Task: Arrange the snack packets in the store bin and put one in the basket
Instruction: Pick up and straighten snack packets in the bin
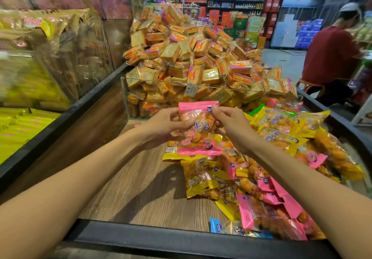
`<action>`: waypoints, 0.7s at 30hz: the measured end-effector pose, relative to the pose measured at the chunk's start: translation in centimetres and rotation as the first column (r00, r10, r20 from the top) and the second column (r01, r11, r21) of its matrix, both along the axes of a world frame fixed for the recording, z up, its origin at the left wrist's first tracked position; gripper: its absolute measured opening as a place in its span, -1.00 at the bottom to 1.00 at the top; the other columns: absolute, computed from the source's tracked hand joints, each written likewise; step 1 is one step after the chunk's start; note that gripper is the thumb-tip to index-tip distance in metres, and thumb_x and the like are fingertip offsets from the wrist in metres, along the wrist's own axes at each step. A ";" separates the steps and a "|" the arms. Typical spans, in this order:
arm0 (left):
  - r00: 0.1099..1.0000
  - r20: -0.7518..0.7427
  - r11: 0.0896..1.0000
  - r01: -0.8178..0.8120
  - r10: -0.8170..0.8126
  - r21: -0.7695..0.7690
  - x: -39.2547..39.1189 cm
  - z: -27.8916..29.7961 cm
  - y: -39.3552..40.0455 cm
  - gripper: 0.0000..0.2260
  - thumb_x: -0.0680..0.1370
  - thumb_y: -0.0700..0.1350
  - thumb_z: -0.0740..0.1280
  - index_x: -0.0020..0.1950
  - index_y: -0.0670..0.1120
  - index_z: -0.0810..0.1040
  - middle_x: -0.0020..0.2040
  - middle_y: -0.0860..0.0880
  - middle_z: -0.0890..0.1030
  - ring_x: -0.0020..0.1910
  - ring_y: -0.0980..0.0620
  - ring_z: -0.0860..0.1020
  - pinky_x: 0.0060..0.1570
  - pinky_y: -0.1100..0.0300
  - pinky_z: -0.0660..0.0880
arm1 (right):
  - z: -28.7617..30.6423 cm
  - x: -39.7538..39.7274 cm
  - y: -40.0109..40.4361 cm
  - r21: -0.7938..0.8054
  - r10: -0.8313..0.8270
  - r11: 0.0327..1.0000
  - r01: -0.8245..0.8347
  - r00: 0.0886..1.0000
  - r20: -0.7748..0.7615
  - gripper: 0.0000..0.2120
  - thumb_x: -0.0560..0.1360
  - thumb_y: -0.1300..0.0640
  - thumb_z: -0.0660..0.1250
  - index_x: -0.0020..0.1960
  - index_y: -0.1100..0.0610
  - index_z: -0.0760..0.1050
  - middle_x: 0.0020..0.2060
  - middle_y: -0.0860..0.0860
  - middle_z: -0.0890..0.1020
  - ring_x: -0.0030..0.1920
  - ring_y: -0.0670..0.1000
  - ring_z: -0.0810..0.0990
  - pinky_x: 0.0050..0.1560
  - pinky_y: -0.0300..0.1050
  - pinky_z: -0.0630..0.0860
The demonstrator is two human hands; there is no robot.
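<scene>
Both hands, left (pixel 167 125) and right (pixel 231 125), pinch one pink packet (pixel 198 129) upright above the bin (pixel 141 236), left of the packet pile (pixel 261 178).

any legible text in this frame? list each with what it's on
None reads with certainty.
Pink packet held by the left hand and right hand: large blue characters, blurred.
Yellow packets in the bin: same print, blurred.
Cracker packs: too small.
Paper tag: unreadable.
</scene>
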State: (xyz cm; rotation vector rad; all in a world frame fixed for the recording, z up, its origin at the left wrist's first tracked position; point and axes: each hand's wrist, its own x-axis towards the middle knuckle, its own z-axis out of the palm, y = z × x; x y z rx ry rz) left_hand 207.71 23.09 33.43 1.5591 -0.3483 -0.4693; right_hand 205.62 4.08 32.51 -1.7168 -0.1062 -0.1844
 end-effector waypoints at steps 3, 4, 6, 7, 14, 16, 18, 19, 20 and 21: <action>0.996 0.044 0.997 -0.078 0.077 0.023 0.1 -0.3 0.1 -0.73 0.51 -0.21 0.35 0.21 -0.13 0.52 0.03 -0.06 0.64 -0.04 0.05 0.57 -0.12 0.19 0.52 | -0.1 -0.1 0.3 -0.022 0.103 0.994 -0.108 0.983 -0.154 -0.60 0.54 -0.05 0.30 0.09 0.30 0.54 -0.27 0.01 0.61 -0.21 0.00 0.59 -0.15 -0.11 0.56; 0.994 0.045 0.995 -0.100 0.099 0.012 0.2 -0.3 0.1 -0.76 0.52 -0.21 0.35 0.19 -0.13 0.53 -0.03 -0.01 0.65 -0.08 0.07 0.56 -0.15 0.23 0.51 | -0.2 -0.1 0.4 -0.057 0.110 0.991 -0.121 0.979 -0.173 -0.62 0.51 -0.04 0.34 0.14 0.25 0.54 -0.11 0.09 0.65 -0.08 0.07 0.63 -0.13 -0.10 0.56; 0.991 0.046 0.992 -0.128 0.128 0.007 0.3 -0.4 0.0 -0.77 0.52 -0.18 0.34 0.18 -0.11 0.53 -0.10 0.03 0.65 -0.15 0.14 0.56 -0.26 0.32 0.50 | -0.4 -0.1 0.3 -0.081 0.103 0.990 -0.117 0.981 -0.163 -0.67 0.51 0.02 0.37 0.17 0.20 0.55 0.04 0.16 0.65 0.00 0.09 0.65 -0.15 -0.11 0.57; 0.991 0.042 0.992 -0.129 0.128 0.008 0.3 -0.4 0.0 -0.74 0.52 -0.16 0.34 0.21 -0.11 0.52 -0.07 0.01 0.65 -0.14 0.14 0.56 -0.27 0.34 0.51 | -0.5 -0.1 0.3 -0.073 0.100 0.991 -0.112 0.984 -0.150 -0.71 0.52 0.06 0.36 0.16 0.20 0.55 0.02 0.15 0.66 -0.05 0.04 0.66 -0.16 -0.12 0.57; 0.993 0.041 0.990 -0.114 0.111 0.079 0.5 -0.5 0.3 -0.40 0.38 -0.18 0.47 0.39 -0.13 0.39 0.08 -0.11 0.65 -0.08 0.00 0.66 -0.13 0.06 0.61 | -0.5 0.0 0.1 -0.061 0.092 0.993 -0.104 0.981 -0.169 -0.69 0.51 0.09 0.37 0.21 0.17 0.52 0.07 0.10 0.66 0.12 0.08 0.62 0.22 0.18 0.50; 0.990 0.060 0.987 -0.132 0.127 0.093 0.7 -0.8 0.5 -0.34 0.35 -0.17 0.48 0.42 -0.15 0.36 0.14 -0.15 0.62 -0.09 0.01 0.65 -0.16 0.11 0.62 | -0.4 -0.2 0.2 -0.046 0.138 0.987 -0.152 0.966 -0.218 -0.67 0.48 0.14 0.40 0.22 0.18 0.51 0.05 0.10 0.66 0.06 0.06 0.65 0.18 0.12 0.53; 0.987 0.080 0.983 -0.150 0.141 0.109 0.8 -1.0 0.6 -0.35 0.35 -0.15 0.49 0.41 -0.16 0.38 0.15 -0.16 0.61 -0.10 0.02 0.64 -0.15 0.11 0.61 | -0.5 -0.2 0.1 -0.048 0.165 0.982 -0.181 0.959 -0.230 -0.66 0.45 0.19 0.43 0.20 0.20 0.52 0.02 0.11 0.67 0.01 0.05 0.66 0.11 0.05 0.55; 0.985 0.087 0.980 -0.159 0.149 0.119 0.8 -1.0 0.6 -0.35 0.33 -0.12 0.49 0.39 -0.16 0.40 0.15 -0.16 0.61 -0.10 0.01 0.63 -0.10 0.05 0.60 | -0.6 -0.2 0.1 -0.056 0.167 0.981 -0.184 0.960 -0.225 -0.66 0.44 0.19 0.44 0.19 0.21 0.51 0.02 0.12 0.68 0.01 0.05 0.67 0.09 0.03 0.56; 0.983 0.094 0.977 -0.168 0.157 0.129 0.8 -1.0 0.7 -0.34 0.30 -0.08 0.50 0.37 -0.16 0.42 0.14 -0.15 0.61 -0.10 0.01 0.63 -0.04 0.00 0.58 | -0.6 -0.1 0.0 -0.050 0.169 0.982 -0.183 0.961 -0.217 -0.64 0.44 0.19 0.44 0.20 0.22 0.50 0.02 0.13 0.68 0.01 0.05 0.67 0.06 0.00 0.57; 0.981 0.098 0.975 -0.177 0.165 0.136 0.8 -1.0 0.7 -0.36 0.30 -0.07 0.50 0.35 -0.17 0.44 0.11 -0.13 0.63 -0.13 0.02 0.62 -0.04 -0.01 0.58 | -0.5 -0.1 -0.1 -0.039 0.163 0.984 -0.175 0.964 -0.212 -0.61 0.45 0.19 0.43 0.23 0.25 0.47 0.02 0.15 0.68 0.00 0.05 0.67 0.03 -0.03 0.59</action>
